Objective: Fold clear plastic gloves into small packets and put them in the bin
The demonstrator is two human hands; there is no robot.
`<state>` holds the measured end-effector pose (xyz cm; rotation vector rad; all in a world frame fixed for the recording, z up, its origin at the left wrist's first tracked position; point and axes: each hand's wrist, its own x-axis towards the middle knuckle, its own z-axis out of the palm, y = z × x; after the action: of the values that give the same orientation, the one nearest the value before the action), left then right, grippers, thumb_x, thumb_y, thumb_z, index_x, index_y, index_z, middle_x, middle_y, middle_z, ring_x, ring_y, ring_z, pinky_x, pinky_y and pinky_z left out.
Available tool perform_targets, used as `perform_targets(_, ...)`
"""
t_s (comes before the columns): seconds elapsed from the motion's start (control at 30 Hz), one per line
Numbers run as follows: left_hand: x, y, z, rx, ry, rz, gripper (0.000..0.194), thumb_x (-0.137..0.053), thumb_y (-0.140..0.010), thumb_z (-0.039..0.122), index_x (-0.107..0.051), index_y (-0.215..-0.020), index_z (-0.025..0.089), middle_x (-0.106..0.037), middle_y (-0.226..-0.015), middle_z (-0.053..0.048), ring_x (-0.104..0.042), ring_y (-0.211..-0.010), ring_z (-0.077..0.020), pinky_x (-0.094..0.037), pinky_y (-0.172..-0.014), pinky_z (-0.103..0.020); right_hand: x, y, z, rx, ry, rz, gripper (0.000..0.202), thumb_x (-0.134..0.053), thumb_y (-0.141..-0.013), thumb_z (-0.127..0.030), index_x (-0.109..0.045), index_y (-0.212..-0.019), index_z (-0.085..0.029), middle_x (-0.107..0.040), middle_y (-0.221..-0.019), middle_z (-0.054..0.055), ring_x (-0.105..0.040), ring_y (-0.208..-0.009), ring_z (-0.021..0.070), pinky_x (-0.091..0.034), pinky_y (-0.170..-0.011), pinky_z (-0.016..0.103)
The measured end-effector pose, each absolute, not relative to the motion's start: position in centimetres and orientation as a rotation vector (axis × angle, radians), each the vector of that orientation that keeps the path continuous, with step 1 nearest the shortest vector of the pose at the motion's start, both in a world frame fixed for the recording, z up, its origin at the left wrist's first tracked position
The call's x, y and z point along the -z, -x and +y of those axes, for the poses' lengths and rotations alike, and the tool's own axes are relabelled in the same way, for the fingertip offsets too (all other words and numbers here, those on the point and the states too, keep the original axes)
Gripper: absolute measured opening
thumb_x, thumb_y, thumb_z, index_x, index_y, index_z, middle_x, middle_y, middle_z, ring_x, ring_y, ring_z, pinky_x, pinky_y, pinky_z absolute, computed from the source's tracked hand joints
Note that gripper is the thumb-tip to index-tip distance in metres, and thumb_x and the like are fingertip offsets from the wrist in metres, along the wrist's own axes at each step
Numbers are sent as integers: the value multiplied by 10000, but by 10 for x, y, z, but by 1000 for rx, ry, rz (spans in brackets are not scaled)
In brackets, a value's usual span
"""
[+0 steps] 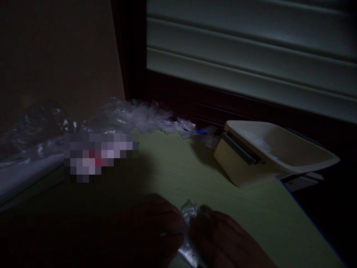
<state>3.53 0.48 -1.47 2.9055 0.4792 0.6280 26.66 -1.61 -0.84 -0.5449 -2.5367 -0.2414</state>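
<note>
Near the bottom centre, a small clear plastic packet (189, 251) shows between my two hands, over the green tabletop (173, 167). My left hand (164, 230) has its fingers curled against the packet's left side. On the other side my right hand (223, 238) holds the packet with its fingers pressed together. The light is dim, and what lies inside the packet cannot be made out.
A cream plastic bin (242, 167) stands at the right, with a clear scrap inside. Crumpled clear plastic bags (139, 115) line the back edge beside a blue item (200, 131). A pixelated patch covers something at the left. Behind is a slatted shutter (237, 48).
</note>
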Motion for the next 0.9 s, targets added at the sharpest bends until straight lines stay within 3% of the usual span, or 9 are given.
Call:
perform_targets(0.23, 16, -32, 8, -775, -2893, 339, 213, -348, -1016, 266, -510, -922, 164, -654, -868, -10, -581, -839, -140, -408, -761, -293, 9, -262, -18, 154, 583, -2501, 281, -383, -973, -175, -662, -986, -138, -743, -895, 67, -679, -917, 157, -511, -930, 292)
perform_targets(0.37, 11, -32, 7, -579, -2875, 414, 178, -500, -954, 346, -492, -960, 169, -646, -919, -12, -573, -876, -166, -398, -787, -324, 14, -260, -17, 0, 588, -2427, 234, -429, -939, -134, -660, -904, -146, -736, -848, 63, -683, -877, 155, -543, -868, 278)
perform_targets(0.47, 14, -33, 7, -494, -2855, 503, 88, -568, -889, 198, -485, -907, 175, -624, -895, 16, -559, -844, -154, -384, -771, -311, 16, -262, -15, -86, 561, -2446, 242, -399, -945, -122, -640, -968, -140, -738, -897, 67, -681, -886, 152, -545, -880, 284)
perform_targets(0.57, 20, -33, 7, -510, -2849, 482, 74, -497, -881, 92, -492, -903, 163, -608, -845, 14, -539, -808, -153, -369, -752, -316, 16, -264, -14, -91, 511, -2448, 231, -403, -954, -125, -631, -992, -132, -742, -902, 64, -677, -911, 139, -527, -912, 266)
perform_targets(0.7, 22, -30, 7, -617, -2817, 489, 135, -417, -924, 84, -505, -996, 157, -604, -831, -2, -526, -812, -163, -353, -762, -329, 10, -264, -13, -76, 545, -2496, 223, -443, -973, -246, -619, -1034, -125, -738, -942, 76, -668, -962, 139, -512, -929, 250)
perform_targets(0.9, 11, -29, 11, -664, -2835, 380, 162, -375, -913, 67, -479, -996, 160, -559, -730, 8, -496, -723, -161, -344, -711, -313, 6, -263, -14, -71, 556, -2480, 165, -459, -953, -201, -600, -1001, -129, -738, -933, 70, -674, -920, 147, -531, -887, 247)
